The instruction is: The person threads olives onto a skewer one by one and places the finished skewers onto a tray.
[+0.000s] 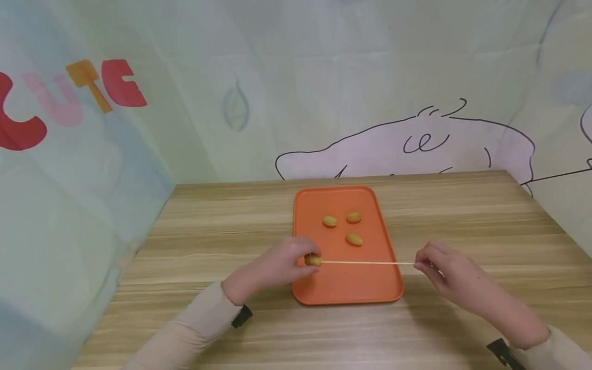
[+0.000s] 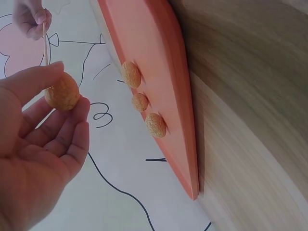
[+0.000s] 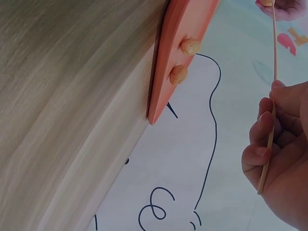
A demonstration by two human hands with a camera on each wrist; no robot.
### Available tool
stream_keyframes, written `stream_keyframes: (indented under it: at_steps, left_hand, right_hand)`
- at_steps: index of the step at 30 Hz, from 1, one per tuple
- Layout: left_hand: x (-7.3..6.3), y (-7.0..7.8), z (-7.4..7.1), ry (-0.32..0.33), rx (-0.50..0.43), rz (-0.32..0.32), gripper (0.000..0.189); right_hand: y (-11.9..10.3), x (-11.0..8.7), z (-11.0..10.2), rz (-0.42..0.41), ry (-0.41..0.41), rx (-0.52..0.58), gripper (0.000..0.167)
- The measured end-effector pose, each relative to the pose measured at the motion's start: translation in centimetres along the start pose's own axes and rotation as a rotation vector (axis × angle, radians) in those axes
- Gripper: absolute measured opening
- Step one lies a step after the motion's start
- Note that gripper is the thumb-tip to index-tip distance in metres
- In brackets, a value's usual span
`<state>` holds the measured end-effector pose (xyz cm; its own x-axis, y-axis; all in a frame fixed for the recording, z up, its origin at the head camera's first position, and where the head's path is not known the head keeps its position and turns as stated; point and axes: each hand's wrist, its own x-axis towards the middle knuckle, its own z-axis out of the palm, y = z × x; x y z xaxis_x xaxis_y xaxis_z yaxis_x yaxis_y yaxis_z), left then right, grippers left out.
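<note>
Between its thumb and fingers my left hand (image 1: 289, 259) pinches a golden-brown oval ball with wrinkled skin (image 2: 64, 91), above the near left part of the orange tray (image 1: 342, 288). A thin wooden skewer (image 1: 361, 262) runs level from the ball's right side to my right hand (image 1: 455, 280). The right thumb and fingers grip that skewer, and its rear end lies along the palm in the right wrist view. How deep the tip sits in the ball is hidden. Three similar balls (image 1: 354, 239) lie on the tray, beyond the skewer.
The tray lies on a wood-grain table (image 1: 222, 221). Behind the table stands a pale printed cloth backdrop (image 1: 324, 92) with cartoon drawings, and coloured letters (image 1: 122, 82) show at the left. Dark straps (image 1: 241, 316) sit by the cuffs.
</note>
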<state>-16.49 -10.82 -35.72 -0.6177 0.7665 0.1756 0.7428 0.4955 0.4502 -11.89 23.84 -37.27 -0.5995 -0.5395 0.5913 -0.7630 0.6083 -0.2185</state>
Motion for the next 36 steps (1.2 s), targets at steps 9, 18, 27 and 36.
stream_keyframes:
  at_steps: [9,18,27,36]
  left_hand:
    - [0.3,0.0,0.5,0.039,0.010,0.077,0.017]
    - [0.7,0.2,0.8,0.061,0.050,0.122,0.013]
    - [0.8,0.2,1.0,0.036,0.050,0.108,0.013]
    - [1.0,0.3,1.2,0.078,0.078,0.156,0.012]
  right_hand:
    - [0.0,0.0,0.2,-0.001,0.005,-0.017,0.044]
    - [-0.1,0.1,0.6,-0.019,0.016,-0.013,0.046]
    - [-0.3,0.2,0.7,-0.020,0.004,0.010,0.045]
    - [-0.5,0.5,1.0,-0.029,0.028,-0.001,0.046]
